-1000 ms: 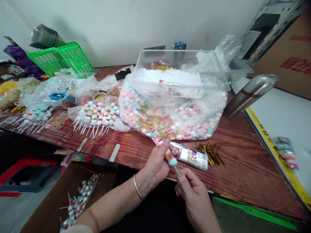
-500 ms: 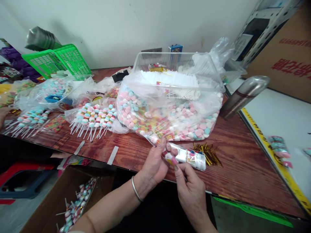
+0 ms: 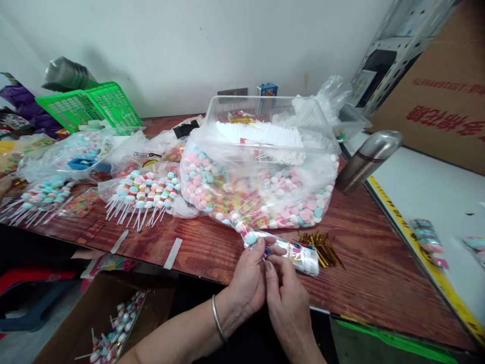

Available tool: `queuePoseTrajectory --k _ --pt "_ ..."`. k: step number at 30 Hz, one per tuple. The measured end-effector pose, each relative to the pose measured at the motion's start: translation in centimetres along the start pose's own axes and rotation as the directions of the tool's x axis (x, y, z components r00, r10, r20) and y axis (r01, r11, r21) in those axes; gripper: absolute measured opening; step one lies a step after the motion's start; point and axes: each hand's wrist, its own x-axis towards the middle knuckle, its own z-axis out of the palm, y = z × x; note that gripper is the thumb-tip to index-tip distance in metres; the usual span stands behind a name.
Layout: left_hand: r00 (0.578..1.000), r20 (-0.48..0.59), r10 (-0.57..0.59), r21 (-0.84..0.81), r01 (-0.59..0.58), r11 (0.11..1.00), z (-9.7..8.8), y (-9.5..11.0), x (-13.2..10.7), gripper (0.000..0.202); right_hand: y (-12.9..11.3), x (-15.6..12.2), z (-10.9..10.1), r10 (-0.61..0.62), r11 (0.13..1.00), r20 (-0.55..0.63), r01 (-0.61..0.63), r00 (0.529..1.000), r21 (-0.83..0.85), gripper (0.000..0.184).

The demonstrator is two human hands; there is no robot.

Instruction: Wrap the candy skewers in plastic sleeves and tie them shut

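My left hand (image 3: 248, 275) is closed around the lower part of a marshmallow stick (image 3: 243, 228) in a clear wrapper, its blue, white and pink sweets pointing up and left. Against it, my right hand (image 3: 290, 298) pinches the lower end of the wrapper; that end is mostly hidden by the fingers. Just behind my hands lies a stack of clear printed bags (image 3: 305, 258). Gold twist ties (image 3: 322, 247) lie to its right. Beyond is a large clear bag of marshmallows and gummies (image 3: 261, 197).
A clear plastic tub (image 3: 329, 144) with white sticks stands behind the bag. Unwrapped marshmallow sticks (image 3: 147, 189) lie at left, a green basket (image 3: 113, 108) behind them. A steel flask (image 3: 367, 162) stands right. A carton (image 3: 71, 323) below left holds wrapped sticks. Another person's hand (image 3: 5, 187) shows far left.
My right hand has moved up and left against my left hand, its fingers now at the wrapper's gathered end. More of the marshmallow stick shows above my left hand. The view has shifted slightly.
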Motion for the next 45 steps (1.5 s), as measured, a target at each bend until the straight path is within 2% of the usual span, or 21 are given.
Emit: queuePoseTrajectory --k 4,6,8,11,14,16,18,20,21,23,24,26,29,31,32,34,36,37,39,42,45 --pt "0.999 0.043 0.031 0.063 -0.034 0.997 -0.4 0.1 0.0 0.03 0.4 0.2 0.9 -0.25 0.951 -0.092 0.226 0.964 -0.209 0.047" --pt "0.994 0.109 0.02 0.113 -0.032 0.993 -0.5 0.1 -0.2 0.033 0.8 0.3 1.4 -0.366 0.896 -0.131 0.311 0.921 -0.318 0.041" --pt "0.988 0.155 -0.007 0.15 -0.016 0.989 -0.5 0.0 -0.5 0.035 1.1 0.5 1.7 -0.389 0.875 -0.185 0.3 0.902 -0.381 0.032" --pt "0.978 0.204 -0.03 0.152 -0.002 0.988 -0.7 0.0 -0.9 0.035 1.4 0.7 1.4 -0.365 0.895 -0.206 0.281 0.908 -0.347 0.023" --pt "0.969 0.246 0.012 0.178 -0.058 0.982 -0.9 0.2 -0.9 0.033 1.2 0.8 0.4 -0.275 0.954 -0.181 0.246 0.944 -0.171 0.024" --pt "0.967 0.246 0.069 0.262 -0.135 0.956 -1.1 0.5 -0.8 0.031 1.0 1.0 -0.4 -0.114 0.992 -0.101 0.118 0.988 0.039 0.024" --pt "0.967 0.23 0.109 0.324 -0.181 0.928 -1.2 0.8 -0.7 0.03 0.6 1.3 -1.2 0.068 0.948 0.066 -0.085 0.995 0.306 0.025" --pt "0.973 0.217 0.072 0.353 -0.147 0.924 -1.5 1.3 -0.6 0.031 0.4 1.4 -1.8 0.169 0.721 0.315 -0.335 0.934 0.606 0.028" --pt "0.974 0.224 0.019 0.374 -0.104 0.922 -1.7 1.6 -0.7 0.031 0.3 1.4 -1.9 0.152 0.518 0.459 -0.466 0.876 0.718 0.029" --pt "0.956 0.266 -0.12 0.434 -0.007 0.901 -2.1 2.2 -0.8 0.032 0.3 1.0 -2.1 -0.004 0.089 0.669 -0.666 0.743 0.74 0.029" --pt "0.936 0.298 -0.189 0.464 0.031 0.885 -2.3 2.5 -0.9 0.033 0.4 0.7 -2.0 -0.088 -0.047 0.717 -0.722 0.691 0.69 0.032" --pt "0.882 0.367 -0.294 0.494 0.082 0.865 -2.6 2.9 -1.2 0.035 0.4 -0.2 -1.7 -0.182 -0.145 0.751 -0.773 0.634 0.617 0.04" --pt "0.829 0.437 -0.348 0.498 0.1 0.862 -2.6 2.9 -1.5 0.03 0.1 -1.1 -1.3 -0.224 -0.122 0.779 -0.81 0.586 0.574 0.05" --pt "0.852 0.412 -0.322 0.492 0.089 0.866 -2.4 2.9 -1.6 0.026 0.0 -1.1 -1.7 -0.18 -0.014 0.786 -0.801 0.591 0.599 0.05" --pt "0.88 0.38 -0.283 0.487 0.07 0.871 -2.3 2.9 -1.5 0.025 0.2 -0.8 -2.2 -0.11 0.113 0.766 -0.758 0.633 0.642 0.048" --pt "0.943 0.3 -0.142 0.477 -0.02 0.879 -2.2 3.3 -1.0 0.024 1.2 -0.1 -3.8 0.08 0.524 0.587 -0.535 0.806 0.663 0.04" --pt "0.971 0.231 0.063 0.495 -0.173 0.851 -2.4 4.1 -0.3 0.021 3.4 0.8 -5.9 0.154 0.911 0.211 -0.221 0.965 0.347 0.03" --pt "0.967 0.202 0.156 0.513 -0.24 0.824 -2.7 4.4 0.1 0.02 4.7 1.3 -6.9 0.138 0.984 0.007 -0.138 0.99 0.115 0.028" --pt "0.954 0.146 0.264 0.557 -0.299 0.775 -3.4 5.0 0.8 0.021 7.5 2.0 -8.4 0.067 0.94 -0.205 -0.131 0.976 -0.314 0.026" --pt "0.951 0.099 0.293 0.638 -0.286 0.715 -4.4 5.0 1.4 0.027 10.5 2.9 -9.1 0.049 0.872 -0.241 -0.159 0.969 -0.463 0.022" --pt "0.939 0.155 0.307 0.747 -0.315 0.586 -4.3 4.8 1.4 0.026 11.5 3.6 -8.6 0.06 0.858 -0.252 -0.178 0.966 -0.481 0.02"
